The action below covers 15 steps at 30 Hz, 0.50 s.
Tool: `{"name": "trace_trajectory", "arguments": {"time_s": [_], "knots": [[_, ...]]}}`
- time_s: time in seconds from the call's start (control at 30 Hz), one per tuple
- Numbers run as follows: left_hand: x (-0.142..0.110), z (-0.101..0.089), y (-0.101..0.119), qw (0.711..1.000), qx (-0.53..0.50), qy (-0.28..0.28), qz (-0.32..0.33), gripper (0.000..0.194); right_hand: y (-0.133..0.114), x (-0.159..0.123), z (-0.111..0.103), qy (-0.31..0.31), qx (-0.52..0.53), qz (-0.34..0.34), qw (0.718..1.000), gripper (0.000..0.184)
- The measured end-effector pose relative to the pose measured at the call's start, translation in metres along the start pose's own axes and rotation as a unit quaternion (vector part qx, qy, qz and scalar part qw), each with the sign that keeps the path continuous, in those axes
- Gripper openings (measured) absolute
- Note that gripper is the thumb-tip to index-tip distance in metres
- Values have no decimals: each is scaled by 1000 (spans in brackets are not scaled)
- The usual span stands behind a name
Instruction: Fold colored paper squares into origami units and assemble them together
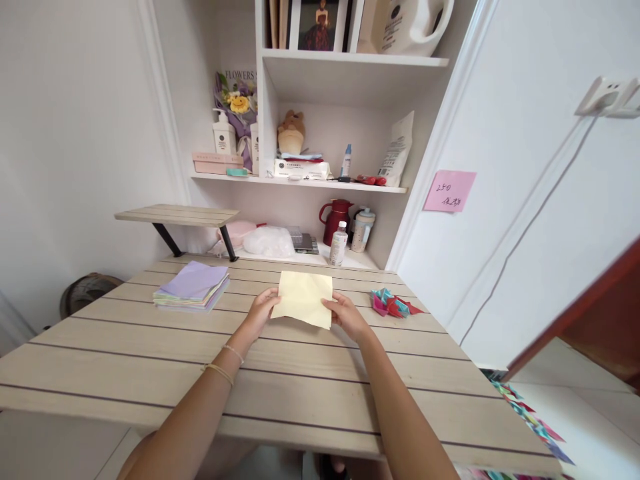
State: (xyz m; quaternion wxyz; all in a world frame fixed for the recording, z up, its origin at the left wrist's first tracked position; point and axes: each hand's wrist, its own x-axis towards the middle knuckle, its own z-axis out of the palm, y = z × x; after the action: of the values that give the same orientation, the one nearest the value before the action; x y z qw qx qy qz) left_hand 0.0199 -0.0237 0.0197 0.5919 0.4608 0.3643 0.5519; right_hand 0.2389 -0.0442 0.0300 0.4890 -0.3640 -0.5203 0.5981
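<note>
Pale slatted boards form the tabletop (300,380) before us, and white shelves (355,61) rise beyond its far edge. Between our 2 hands, straight ahead, we have a yellow sheet of paper (304,298), spread out with a slight bend along its near edge. Our left hand (263,311) pinches its left edge and our right hand (349,317) its right, both nearly closed, thumbs towards us and fingers mostly hidden behind. Neither hand is nearer, since each touches its own side; the sheet looks close to square, so we see no clear long axis, and we cannot tell whether it touches the boards. Well to the left sits a stack of coloured paper (193,287), purple uppermost; to the right lie folded paper pieces (393,304) in blue, pink and red. On the wall, a pink note (449,191) reads "250", with handwriting below that we cannot make out. Behind the bouquet (239,101) we read "FLOWERS S", cut off by the divider. Labels on the pump bottle (224,135) and large jug (423,30) show dark round marks, their print too small for us
</note>
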Motion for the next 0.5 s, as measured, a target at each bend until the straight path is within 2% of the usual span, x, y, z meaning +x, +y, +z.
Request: {"name": "trace_trajectory", "arguments": {"time_s": [0.1, 0.2, 0.3, 0.4, 0.5], "knots": [[-1, 1, 4, 999, -44, -6, -23, 32, -2, 0, 0, -23, 23, -4, 999, 37], [-4, 4, 8, 989, -122, -62, -53, 45, -2, 0, 2, -30, 4, -31, 999, 39], [-5, 6, 9, 978, -164, -112, -67, 52, 2, 1, 7, -43, -58, -77, 994, 51], [-4, 7, 5, 985, -131, -94, -54, 42, 7, 1, 13, -85, -150, -118, 978, 56], [-1, 5, 0, 995, -84, -51, -32, 50, 10, 1, 19, -127, -210, -136, 960, 49]]}}
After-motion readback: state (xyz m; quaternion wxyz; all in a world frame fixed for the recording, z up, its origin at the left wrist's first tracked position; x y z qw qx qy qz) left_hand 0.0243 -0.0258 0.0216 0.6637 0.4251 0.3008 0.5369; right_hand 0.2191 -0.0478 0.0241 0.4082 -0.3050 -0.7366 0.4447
